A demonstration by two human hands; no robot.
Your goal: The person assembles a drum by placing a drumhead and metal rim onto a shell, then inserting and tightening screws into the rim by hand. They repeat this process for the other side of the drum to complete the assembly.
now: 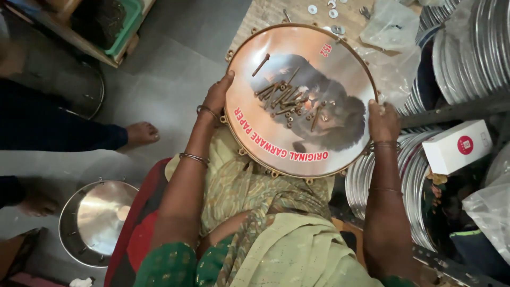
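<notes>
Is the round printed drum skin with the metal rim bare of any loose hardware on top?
No, a heap of bolts and nuts lies on the round printed drum skin, held by both hands.

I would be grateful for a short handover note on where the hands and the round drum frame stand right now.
Left hand: grips the left rim of the round drum frame, thumb over the edge.
Right hand: grips the right rim.
The frame rests on the lap, printed skin up, roughly level. Loose bolts and nuts lie piled on the skin, one bolt apart near the top left.
Washers lie on the mat beyond; stacked metal rings at right.
Done: hardware gathered on the skin. Left: none of those bolts sits in a rim bracket yet.
</notes>
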